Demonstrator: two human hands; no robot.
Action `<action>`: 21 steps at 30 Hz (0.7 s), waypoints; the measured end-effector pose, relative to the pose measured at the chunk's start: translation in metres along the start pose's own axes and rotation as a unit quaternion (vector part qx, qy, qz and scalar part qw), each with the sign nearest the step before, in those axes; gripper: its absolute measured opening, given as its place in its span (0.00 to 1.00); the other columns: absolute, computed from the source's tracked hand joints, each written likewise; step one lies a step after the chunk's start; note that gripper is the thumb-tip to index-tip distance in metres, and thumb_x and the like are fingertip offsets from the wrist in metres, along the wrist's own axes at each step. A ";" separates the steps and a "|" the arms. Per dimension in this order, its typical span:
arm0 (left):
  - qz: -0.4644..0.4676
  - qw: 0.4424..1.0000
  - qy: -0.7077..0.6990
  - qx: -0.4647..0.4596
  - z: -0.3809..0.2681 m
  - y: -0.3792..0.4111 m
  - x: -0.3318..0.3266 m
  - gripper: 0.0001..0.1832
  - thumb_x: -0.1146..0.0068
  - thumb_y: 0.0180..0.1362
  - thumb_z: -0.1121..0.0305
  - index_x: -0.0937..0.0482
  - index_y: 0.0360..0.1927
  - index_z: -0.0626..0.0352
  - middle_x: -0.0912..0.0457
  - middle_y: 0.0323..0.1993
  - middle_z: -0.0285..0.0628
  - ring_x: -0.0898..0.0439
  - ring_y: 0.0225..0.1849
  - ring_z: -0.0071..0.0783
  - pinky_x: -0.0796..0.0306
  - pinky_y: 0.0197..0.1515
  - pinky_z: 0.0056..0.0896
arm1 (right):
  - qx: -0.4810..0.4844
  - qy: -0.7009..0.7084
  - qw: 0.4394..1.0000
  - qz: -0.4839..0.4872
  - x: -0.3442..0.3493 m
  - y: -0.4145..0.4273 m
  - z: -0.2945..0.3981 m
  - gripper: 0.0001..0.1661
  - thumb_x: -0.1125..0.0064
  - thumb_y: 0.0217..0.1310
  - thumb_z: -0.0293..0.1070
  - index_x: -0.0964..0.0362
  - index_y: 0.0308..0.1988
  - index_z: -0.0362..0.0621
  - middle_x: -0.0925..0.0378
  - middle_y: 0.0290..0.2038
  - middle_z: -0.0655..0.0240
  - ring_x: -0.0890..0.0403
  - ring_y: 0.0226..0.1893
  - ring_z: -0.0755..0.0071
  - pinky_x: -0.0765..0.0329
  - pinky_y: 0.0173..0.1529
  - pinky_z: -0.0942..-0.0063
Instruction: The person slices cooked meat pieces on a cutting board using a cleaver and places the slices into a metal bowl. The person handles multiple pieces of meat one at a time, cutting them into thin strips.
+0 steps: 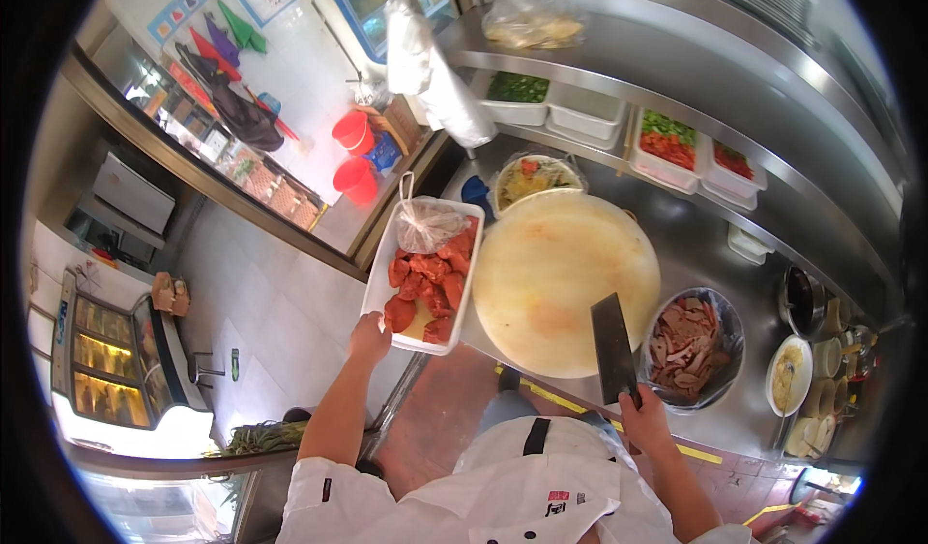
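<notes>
My right hand (645,418) grips the handle of a cleaver (613,345), whose broad dark blade lies over the near right edge of a round chopping block (565,283). At the near left corner of a white plastic tray (465,319), my left hand (370,337) has its fingers on the rim; how far they close round it is hard to see. Red-coloured pieces of meat (435,283) and a tied clear plastic bag (429,226) are in the tray, which stands left of the block. Right of the block, a lined round container holds sliced meat (689,345).
Behind the block stands a bowl of cut vegetables (533,180). A steel shelf (631,127) with white tubs of chopped greens and red peppers runs along the back. A plastic roll (435,73) hangs behind the tray. A white bowl (790,376) and seasoning containers stand far right.
</notes>
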State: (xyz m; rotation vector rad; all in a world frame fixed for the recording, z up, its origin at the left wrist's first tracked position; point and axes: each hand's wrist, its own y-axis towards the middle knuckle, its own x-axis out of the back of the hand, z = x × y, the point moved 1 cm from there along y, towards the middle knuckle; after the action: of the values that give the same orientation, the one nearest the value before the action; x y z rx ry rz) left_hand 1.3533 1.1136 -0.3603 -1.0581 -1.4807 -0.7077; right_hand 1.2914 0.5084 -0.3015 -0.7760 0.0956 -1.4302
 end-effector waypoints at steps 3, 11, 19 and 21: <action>0.131 0.990 0.034 0.051 -0.002 0.047 -0.014 0.25 0.35 0.64 0.56 0.22 0.58 0.61 0.13 0.54 0.52 0.15 0.59 0.51 0.21 0.62 0.49 | -0.050 0.049 0.998 -0.009 -0.026 0.009 0.034 0.09 0.38 0.76 0.35 0.26 0.44 0.41 0.29 0.20 0.73 0.28 0.17 0.79 0.32 0.21 0.73; 0.221 0.967 0.060 0.109 -0.023 0.086 -0.030 0.38 0.32 0.62 0.44 0.27 0.63 0.66 0.15 0.59 0.57 0.15 0.62 0.54 0.21 0.64 0.49 | -0.106 0.104 0.985 -0.084 -0.070 0.001 0.074 0.09 0.39 0.77 0.34 0.27 0.43 0.40 0.28 0.22 0.72 0.28 0.17 0.79 0.30 0.21 0.74; 0.234 0.965 0.110 0.038 -0.024 0.082 -0.039 0.47 0.26 0.56 0.40 0.31 0.68 0.61 0.17 0.62 0.52 0.16 0.63 0.50 0.20 0.63 0.48 | -0.093 0.134 0.982 -0.095 -0.083 -0.004 0.067 0.12 0.40 0.76 0.36 0.28 0.39 0.39 0.28 0.21 0.70 0.26 0.17 0.78 0.28 0.20 0.73; 0.243 0.965 0.086 0.046 -0.016 0.091 -0.052 0.45 0.27 0.57 0.41 0.31 0.68 0.61 0.16 0.60 0.52 0.15 0.61 0.50 0.19 0.62 0.48 | -0.090 0.139 0.982 -0.092 -0.083 -0.006 0.064 0.11 0.41 0.76 0.36 0.27 0.40 0.39 0.28 0.21 0.71 0.26 0.17 0.78 0.28 0.20 0.73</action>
State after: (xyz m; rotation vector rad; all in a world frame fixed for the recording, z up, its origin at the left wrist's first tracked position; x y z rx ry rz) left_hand 1.4404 1.1254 -0.4189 -1.1950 -1.0358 -0.3670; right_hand 1.3034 0.6109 -0.2821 -0.7427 0.3808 -1.7190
